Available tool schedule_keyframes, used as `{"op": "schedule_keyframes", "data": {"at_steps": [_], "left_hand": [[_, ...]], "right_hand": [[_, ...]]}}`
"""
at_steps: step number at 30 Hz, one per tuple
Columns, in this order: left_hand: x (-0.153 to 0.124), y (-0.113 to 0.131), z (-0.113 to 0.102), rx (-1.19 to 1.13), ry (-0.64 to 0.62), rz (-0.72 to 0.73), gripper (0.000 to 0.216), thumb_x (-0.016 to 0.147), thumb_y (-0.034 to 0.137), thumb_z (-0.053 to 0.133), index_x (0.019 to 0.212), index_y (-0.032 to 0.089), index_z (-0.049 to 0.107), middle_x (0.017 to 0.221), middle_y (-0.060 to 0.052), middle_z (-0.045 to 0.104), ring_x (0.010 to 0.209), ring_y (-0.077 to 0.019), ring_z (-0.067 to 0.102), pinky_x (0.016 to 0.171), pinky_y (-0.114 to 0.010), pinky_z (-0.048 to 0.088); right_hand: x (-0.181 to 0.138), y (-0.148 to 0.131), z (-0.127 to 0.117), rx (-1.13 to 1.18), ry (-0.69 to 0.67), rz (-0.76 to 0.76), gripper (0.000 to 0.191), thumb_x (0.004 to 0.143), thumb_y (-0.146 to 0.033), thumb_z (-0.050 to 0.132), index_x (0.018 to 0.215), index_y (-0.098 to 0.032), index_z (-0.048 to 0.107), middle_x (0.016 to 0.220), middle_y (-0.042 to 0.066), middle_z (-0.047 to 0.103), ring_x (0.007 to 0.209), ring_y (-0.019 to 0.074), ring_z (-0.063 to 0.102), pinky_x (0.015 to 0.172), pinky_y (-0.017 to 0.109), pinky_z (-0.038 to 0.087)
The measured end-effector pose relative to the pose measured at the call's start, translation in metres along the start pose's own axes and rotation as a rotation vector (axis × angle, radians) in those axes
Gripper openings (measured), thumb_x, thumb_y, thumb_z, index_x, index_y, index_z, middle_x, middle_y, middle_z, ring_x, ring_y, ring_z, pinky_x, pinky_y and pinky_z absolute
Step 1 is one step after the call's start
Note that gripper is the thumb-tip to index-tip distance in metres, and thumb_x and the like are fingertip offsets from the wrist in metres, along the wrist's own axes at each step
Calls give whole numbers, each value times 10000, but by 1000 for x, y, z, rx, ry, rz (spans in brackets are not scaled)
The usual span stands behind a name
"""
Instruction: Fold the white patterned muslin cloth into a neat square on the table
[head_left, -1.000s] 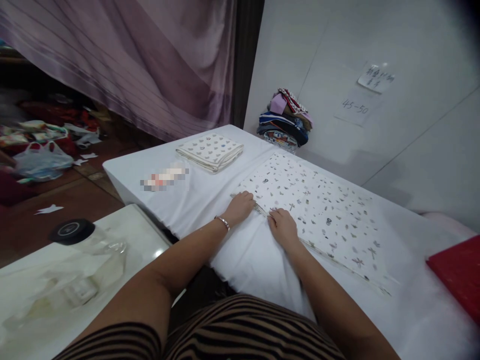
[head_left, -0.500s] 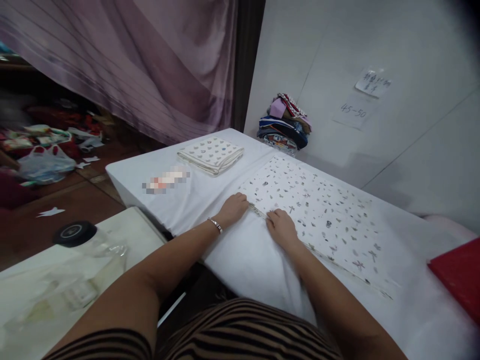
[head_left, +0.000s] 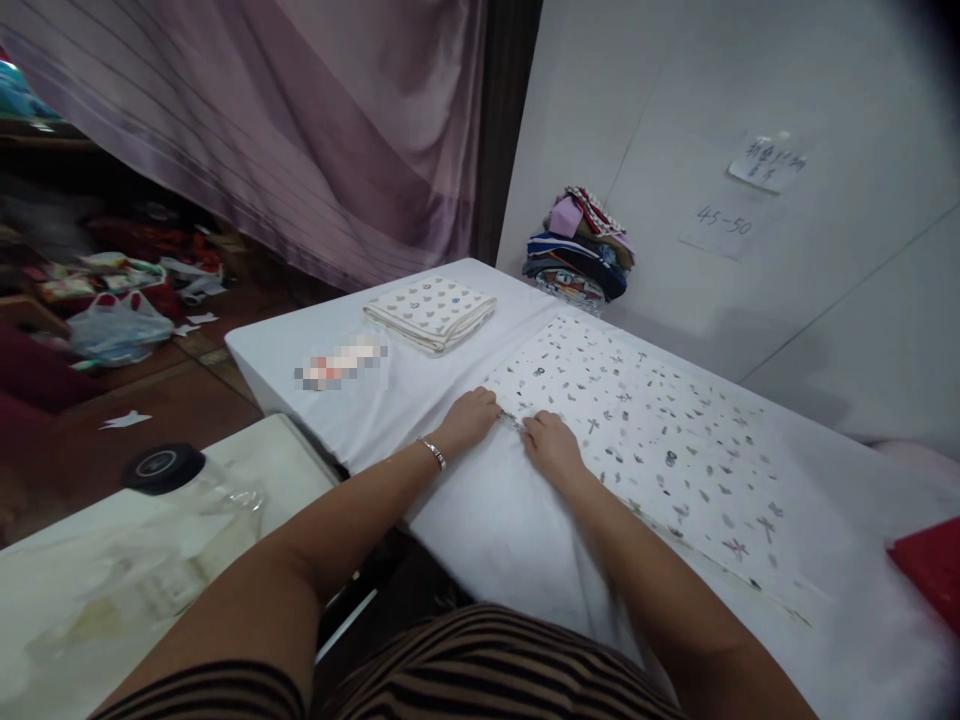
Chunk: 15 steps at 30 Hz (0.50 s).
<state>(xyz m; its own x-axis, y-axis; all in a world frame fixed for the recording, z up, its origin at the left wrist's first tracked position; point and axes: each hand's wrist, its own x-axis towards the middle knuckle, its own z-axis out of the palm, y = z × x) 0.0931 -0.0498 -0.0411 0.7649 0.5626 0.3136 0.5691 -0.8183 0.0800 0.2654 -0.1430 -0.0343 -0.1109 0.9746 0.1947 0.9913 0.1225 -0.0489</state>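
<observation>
A white cloth [head_left: 645, 420] printed with small leaf and flower shapes lies spread in layers on the white-covered table [head_left: 495, 530]. At its near left corner, my left hand [head_left: 471, 415], with a silver bracelet [head_left: 433, 453] on the wrist, has its fingers closed on the edge. Close by to the right, my right hand [head_left: 553, 446] pinches the same near edge; the fingertips are partly hidden. A short stretch of hem shows between the two hands. Beyond them sits a folded cream cloth [head_left: 431, 312] with a heart-like print.
Left of me stands a pale side table [head_left: 270, 450] with a black round object [head_left: 163, 467] and clear plastic wrapping [head_left: 142, 590]. A clothes pile [head_left: 577, 245] rests by the wall. Something red [head_left: 930, 565] lies at right. A plastic bag [head_left: 120, 328] is on the floor.
My right hand has shifted slightly left along the cloth's edge, nearer my left hand. The camera has turned a little left. Both hands stay on the cloth.
</observation>
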Motion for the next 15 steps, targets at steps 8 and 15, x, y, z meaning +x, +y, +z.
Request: {"op": "schedule_keyframes", "data": {"at_steps": [8, 15], "left_hand": [[-7, -7, -3, -202, 107, -149, 171, 864, 214, 474, 820, 189, 637, 823, -46, 577, 862, -175, 481, 781, -300, 408], [-1, -6, 5, -176, 93, -83, 199, 882, 250, 462, 874, 228, 659, 828, -42, 568, 864, -175, 476, 750, -294, 394]], "right_hand": [[7, 5, -5, 126, -97, 65, 286, 943, -320, 369, 985, -227, 636, 960, 48, 574, 938, 171, 501, 688, 244, 356], [14, 9, -5, 238, -124, 111, 270, 935, -299, 388, 929, -226, 648, 907, 20, 586, 869, 137, 522, 674, 228, 337]]}}
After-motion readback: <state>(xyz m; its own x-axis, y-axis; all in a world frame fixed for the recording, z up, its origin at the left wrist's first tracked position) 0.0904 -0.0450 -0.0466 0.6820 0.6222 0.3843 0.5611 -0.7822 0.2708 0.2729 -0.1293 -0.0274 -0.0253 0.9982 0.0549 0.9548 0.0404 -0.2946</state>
